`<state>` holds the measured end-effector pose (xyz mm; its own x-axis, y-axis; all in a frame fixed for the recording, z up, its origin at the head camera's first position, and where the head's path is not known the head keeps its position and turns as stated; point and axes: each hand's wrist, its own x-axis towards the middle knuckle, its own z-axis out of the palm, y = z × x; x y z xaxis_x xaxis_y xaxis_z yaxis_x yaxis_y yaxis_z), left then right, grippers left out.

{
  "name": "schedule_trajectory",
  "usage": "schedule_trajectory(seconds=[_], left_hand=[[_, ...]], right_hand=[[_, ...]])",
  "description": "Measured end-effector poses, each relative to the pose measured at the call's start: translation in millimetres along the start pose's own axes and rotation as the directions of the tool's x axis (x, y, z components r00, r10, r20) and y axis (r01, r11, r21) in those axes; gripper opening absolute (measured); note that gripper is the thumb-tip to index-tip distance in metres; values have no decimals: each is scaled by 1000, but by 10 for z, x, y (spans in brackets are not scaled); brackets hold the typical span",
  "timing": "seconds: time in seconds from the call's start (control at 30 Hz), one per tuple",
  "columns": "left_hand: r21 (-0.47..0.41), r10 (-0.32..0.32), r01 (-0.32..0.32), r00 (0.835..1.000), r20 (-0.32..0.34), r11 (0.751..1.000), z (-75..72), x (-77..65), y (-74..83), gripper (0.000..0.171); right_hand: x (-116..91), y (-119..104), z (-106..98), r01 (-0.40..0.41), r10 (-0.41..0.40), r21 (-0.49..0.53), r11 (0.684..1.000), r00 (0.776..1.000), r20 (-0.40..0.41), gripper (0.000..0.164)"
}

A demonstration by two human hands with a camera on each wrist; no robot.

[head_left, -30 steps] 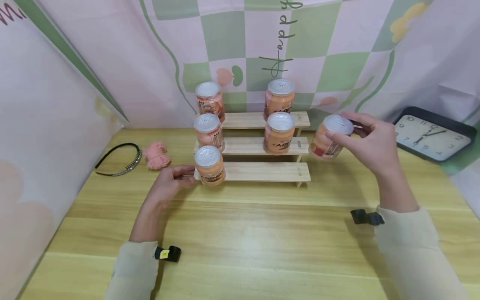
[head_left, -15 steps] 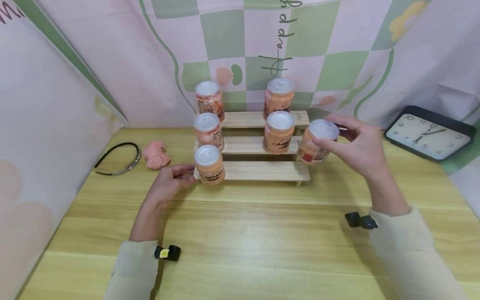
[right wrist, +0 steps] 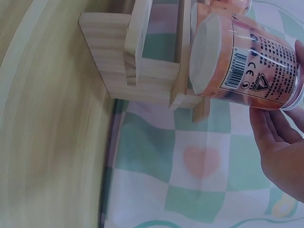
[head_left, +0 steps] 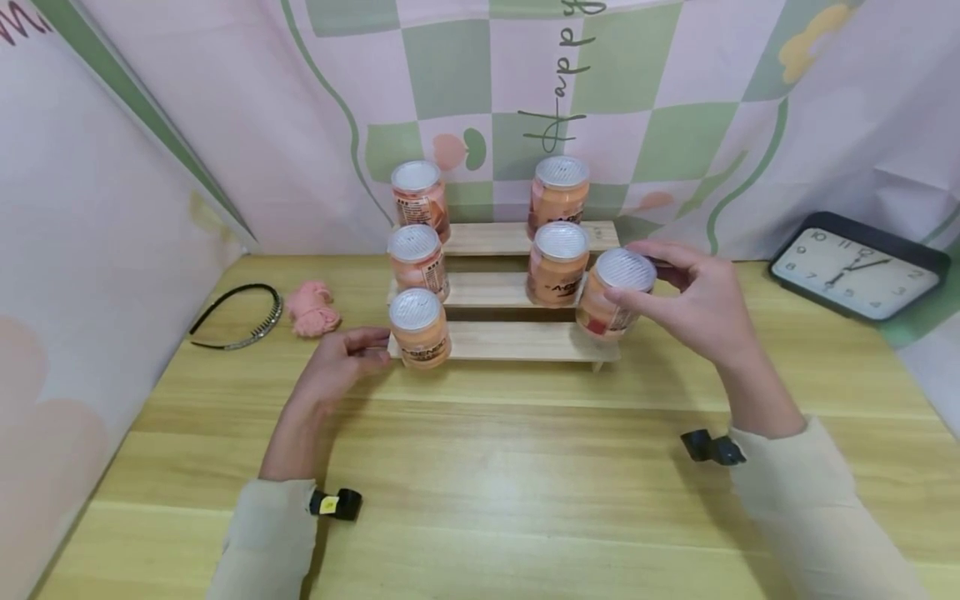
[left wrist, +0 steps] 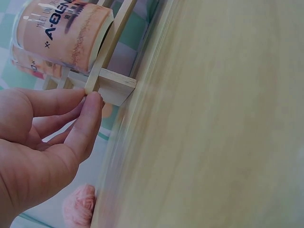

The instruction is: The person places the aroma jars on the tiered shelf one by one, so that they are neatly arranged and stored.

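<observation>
A three-tier wooden display rack (head_left: 517, 342) stands on the table. My left hand (head_left: 339, 367) pinches the left end of its lowest board between thumb and fingertips, which shows closely in the left wrist view. By those fingers a peach-coloured jar (head_left: 420, 333) with a clear ridged lid sits on that board. My right hand (head_left: 686, 296) grips a similar jar (head_left: 609, 304) near its lid, over the right end of the lowest board. In the right wrist view the held jar (right wrist: 259, 71) is clear of the lowest board, its barcode label showing.
Two jars stand on the middle tier, one left (head_left: 417, 265) and one right (head_left: 557, 267), with two more on the top tier. A black headband (head_left: 273, 321) and pink yarn (head_left: 312, 310) lie left; a clock (head_left: 858, 265) leans at the right. A patterned curtain (head_left: 450, 75) hangs behind.
My right hand has carried its jar leftward and slightly toward me, from beside the rack to over the lowest board's right end. My left hand has stayed at the board.
</observation>
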<state>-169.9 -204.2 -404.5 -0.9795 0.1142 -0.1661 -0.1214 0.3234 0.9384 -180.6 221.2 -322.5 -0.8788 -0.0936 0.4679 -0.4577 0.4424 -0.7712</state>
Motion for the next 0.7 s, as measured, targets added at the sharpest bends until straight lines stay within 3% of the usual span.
schedule_trajectory(seconds=[0.7], left_hand=[[11, 14, -14, 1000, -8, 1000, 4, -20, 22, 43]], right_hand=[[-89, -88, 253, 34, -36, 21, 999, 994, 107, 47]])
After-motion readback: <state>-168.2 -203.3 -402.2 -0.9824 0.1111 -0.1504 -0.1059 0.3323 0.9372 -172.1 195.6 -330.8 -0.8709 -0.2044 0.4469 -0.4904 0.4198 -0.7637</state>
